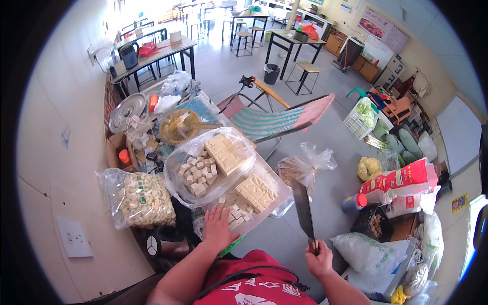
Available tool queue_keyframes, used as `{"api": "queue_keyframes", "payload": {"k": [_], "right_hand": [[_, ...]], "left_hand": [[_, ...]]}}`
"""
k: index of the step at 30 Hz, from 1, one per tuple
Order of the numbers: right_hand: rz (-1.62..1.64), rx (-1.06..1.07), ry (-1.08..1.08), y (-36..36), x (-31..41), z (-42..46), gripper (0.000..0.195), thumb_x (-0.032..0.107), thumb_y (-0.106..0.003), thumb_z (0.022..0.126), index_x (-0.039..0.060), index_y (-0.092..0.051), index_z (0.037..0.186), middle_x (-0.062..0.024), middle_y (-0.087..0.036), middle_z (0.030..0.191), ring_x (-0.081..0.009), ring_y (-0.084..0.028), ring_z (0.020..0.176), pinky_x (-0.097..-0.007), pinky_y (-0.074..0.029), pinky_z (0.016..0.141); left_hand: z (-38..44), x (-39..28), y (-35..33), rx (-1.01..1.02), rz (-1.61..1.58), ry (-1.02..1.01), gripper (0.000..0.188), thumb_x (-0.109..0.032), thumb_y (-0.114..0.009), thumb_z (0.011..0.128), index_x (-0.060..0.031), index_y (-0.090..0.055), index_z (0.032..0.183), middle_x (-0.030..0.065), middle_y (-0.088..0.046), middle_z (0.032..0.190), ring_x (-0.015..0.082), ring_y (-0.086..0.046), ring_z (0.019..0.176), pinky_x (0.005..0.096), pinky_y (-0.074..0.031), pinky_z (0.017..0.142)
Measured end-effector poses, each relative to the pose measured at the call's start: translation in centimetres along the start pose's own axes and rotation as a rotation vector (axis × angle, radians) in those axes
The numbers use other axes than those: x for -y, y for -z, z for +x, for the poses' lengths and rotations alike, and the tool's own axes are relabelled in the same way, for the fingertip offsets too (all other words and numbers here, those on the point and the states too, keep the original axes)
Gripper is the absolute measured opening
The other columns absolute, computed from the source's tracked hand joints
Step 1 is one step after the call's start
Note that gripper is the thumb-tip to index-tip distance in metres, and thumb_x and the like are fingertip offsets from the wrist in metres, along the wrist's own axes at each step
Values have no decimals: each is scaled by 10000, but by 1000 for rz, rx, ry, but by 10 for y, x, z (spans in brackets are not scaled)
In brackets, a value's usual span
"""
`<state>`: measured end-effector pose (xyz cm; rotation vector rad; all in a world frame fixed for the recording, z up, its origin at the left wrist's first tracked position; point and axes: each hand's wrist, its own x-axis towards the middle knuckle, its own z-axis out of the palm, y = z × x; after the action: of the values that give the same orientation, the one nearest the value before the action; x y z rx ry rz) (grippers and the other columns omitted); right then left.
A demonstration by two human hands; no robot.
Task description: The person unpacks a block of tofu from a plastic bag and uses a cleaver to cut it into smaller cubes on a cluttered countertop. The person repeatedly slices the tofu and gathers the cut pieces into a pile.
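Observation:
A cleaver (pixel 303 207) is upright in my right hand (pixel 320 259), which grips its wooden handle to the right of the cutting board. My left hand (pixel 220 227) lies with spread fingers on the near left edge of the board (pixel 267 221), beside small pale cubes (pixel 238 216) that look like tofu. A scored tofu block (pixel 256 192) sits just beyond those cubes. Farther back, an open clear plastic bag (pixel 175 190) holds more cubes (pixel 197 171) and a larger scored block (pixel 225 152).
A clear bag of pale pieces (pixel 146 200) stands left of the board. Behind lie a yellow strainer basket (pixel 179 126) and a striped folding chair (pixel 267 118). A tied plastic bag (pixel 295 171) is past the board's right edge. Sacks (pixel 400 181) and a dark crate (pixel 371 225) stand at right.

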<state>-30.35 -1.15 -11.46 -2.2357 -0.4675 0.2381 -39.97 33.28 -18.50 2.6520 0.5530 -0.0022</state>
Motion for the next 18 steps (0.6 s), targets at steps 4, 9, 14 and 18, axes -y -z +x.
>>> {"api": "queue_keyframes", "payload": {"k": [4,9,14,18], "right_hand": [[116,144,-431,6,-26,-36,228,193,-659,920,-17,-577,954,-97,-637,700,-198,-618,564,-342,-517,579],[456,296,-696,-4,-40,-66,252,249,-614,1004,10,-566,940,-43,-593,698,-128,-585,554,-299,-500,530],[618,444,-765,-35,-48,-87,273,267,-608,1015,11,-558,937,-46,-593,712,-135,-589,568,-302,-503,532],[832,423,-859,-82,-50,-106,294,304,-591,1026,35,-536,922,-37,-574,707,-139,-577,559,-309,-500,521]], "left_hand": [[-15,8,-7,-12,-24,96,1022,-404,-884,671,-32,-388,1484,216,-362,1553,378,-299,1464,486,-208,1226],[-20,20,-16,6,-131,161,1066,-367,-908,660,-35,-350,1507,228,-369,1547,385,-320,1457,457,-268,1210],[-7,29,-22,26,-187,117,1074,-312,-925,642,-9,-345,1494,249,-421,1493,399,-385,1405,442,-347,1169],[2,20,-16,108,-125,118,1096,-310,-926,639,-3,-324,1502,247,-449,1460,394,-410,1372,449,-362,1156]]}}
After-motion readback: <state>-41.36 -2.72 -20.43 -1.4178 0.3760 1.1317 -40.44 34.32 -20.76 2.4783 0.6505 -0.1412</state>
